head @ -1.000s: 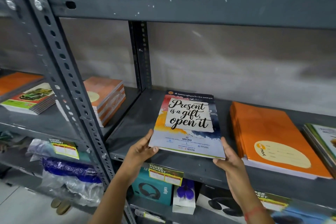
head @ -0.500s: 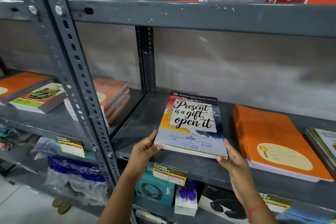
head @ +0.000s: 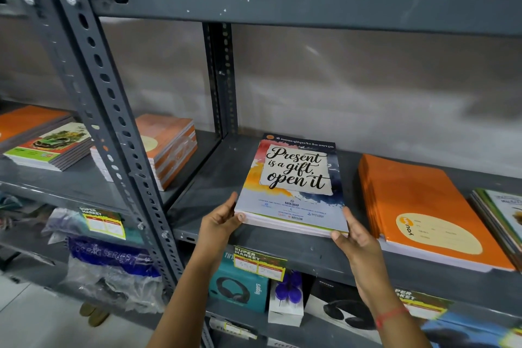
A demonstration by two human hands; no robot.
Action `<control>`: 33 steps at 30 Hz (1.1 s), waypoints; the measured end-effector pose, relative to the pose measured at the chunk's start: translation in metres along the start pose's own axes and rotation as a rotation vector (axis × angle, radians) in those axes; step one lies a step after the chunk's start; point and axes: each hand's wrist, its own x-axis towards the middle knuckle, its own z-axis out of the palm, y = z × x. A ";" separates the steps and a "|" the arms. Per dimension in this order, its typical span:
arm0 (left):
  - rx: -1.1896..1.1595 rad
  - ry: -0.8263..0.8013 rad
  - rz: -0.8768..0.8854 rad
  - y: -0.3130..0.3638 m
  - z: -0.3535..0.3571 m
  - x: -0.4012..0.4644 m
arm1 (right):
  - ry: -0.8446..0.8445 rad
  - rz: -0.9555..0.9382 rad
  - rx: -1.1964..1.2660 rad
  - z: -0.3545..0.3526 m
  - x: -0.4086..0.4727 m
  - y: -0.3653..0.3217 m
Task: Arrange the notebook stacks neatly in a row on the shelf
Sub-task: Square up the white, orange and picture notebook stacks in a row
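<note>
lying flat on the grey shelf, front edge near the lip: a notebook stack lettered "present is a gift, open it". left hand and right hand pinching its near corners. bare shelf leftward; orange stack just beside, right.

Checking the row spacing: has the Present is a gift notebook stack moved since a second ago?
No, not noticeably: the notebook stack keeps the same gap to the orange stack; left hand and right hand hold its front corners.
</note>
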 end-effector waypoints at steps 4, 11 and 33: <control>0.024 -0.044 0.005 0.003 0.002 -0.001 | -0.014 0.016 -0.053 0.000 -0.001 0.001; -0.024 0.087 0.000 0.008 0.011 -0.002 | 0.029 0.022 -0.077 0.001 0.000 0.000; 0.035 0.056 -0.032 0.017 0.017 -0.008 | 0.134 0.025 -0.152 0.008 0.002 0.002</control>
